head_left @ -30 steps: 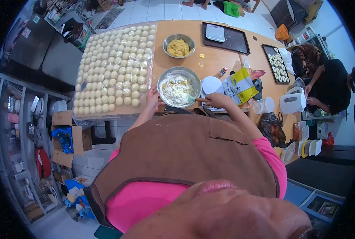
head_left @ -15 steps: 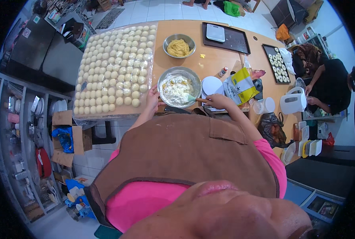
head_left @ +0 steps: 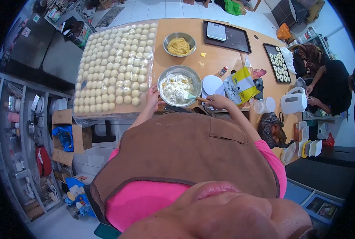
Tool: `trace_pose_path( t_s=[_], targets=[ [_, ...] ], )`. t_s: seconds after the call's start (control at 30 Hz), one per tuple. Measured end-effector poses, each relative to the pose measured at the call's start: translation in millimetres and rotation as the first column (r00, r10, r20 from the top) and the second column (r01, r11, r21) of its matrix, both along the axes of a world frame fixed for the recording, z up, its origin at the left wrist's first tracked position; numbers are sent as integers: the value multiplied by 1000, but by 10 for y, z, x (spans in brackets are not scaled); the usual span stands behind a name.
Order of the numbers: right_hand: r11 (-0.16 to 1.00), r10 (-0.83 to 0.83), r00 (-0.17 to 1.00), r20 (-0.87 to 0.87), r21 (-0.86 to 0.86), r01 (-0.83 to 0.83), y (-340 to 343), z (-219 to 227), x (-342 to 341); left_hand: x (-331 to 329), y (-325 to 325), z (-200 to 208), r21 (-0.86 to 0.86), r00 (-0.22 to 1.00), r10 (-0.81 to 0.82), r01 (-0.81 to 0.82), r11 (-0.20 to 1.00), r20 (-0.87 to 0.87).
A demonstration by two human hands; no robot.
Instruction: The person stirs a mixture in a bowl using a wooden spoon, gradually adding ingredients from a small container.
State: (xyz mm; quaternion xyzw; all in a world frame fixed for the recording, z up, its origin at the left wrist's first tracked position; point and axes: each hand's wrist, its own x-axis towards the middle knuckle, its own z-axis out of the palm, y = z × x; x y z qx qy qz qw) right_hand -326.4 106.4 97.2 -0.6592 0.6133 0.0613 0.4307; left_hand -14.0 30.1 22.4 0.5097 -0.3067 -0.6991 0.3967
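A metal mixing bowl (head_left: 197,75) stands at the near edge of the table, holding white flour (head_left: 177,87) with yellow bits in it. My left hand (head_left: 153,97) grips the bowl's left rim. In my right hand (head_left: 217,101) is the wooden handle of a spatula (head_left: 191,96), its pale green blade down in the flour at the bowl's right side. Beyond it sits a second metal bowl (head_left: 166,38) with a yellow dough-like mass (head_left: 179,46). A round white lid or scale top (head_left: 213,85) lies just right of the mixing bowl.
Rows of dough balls (head_left: 113,67) under clear plastic cover the table's left. At the back are a dark tray (head_left: 237,38) and a scale (head_left: 216,31). A yellow-and-white bag (head_left: 241,85), white jug (head_left: 293,101) and tray of ring-shaped pieces (head_left: 279,63) stand right. Another person (head_left: 332,85) works there.
The spatula blade has shifted slightly within the flour, and the flour's surface looks a little different. Both hands keep their grips.
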Motion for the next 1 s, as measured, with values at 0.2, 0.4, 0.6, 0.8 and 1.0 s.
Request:
trace_pose_path(
  t_s=[0.2,0.4,0.6,0.8,1.0],
  targets=[
    [993,-95,991,91,79,88,29,-98,-32,9,-24,-87,3,1000,-2,2,1000,-17],
    [911,-359,858,367,339,236,112,-308,-96,11,-19,-60,-10,1000,21,-21,1000,-18],
    [913,-399,824,403,254,318,209,-142,4,-5,-27,-49,12,1000,17,-17,1000,17],
    [985,-146,967,211,-61,162,159,-82,14,28,-43,-144,-18,1000,-14,14,1000,17],
    [854,8,976,-219,-506,-120,243,-48,122,7,-2,-108,-3,1000,15,-15,1000,-2]
  ],
)
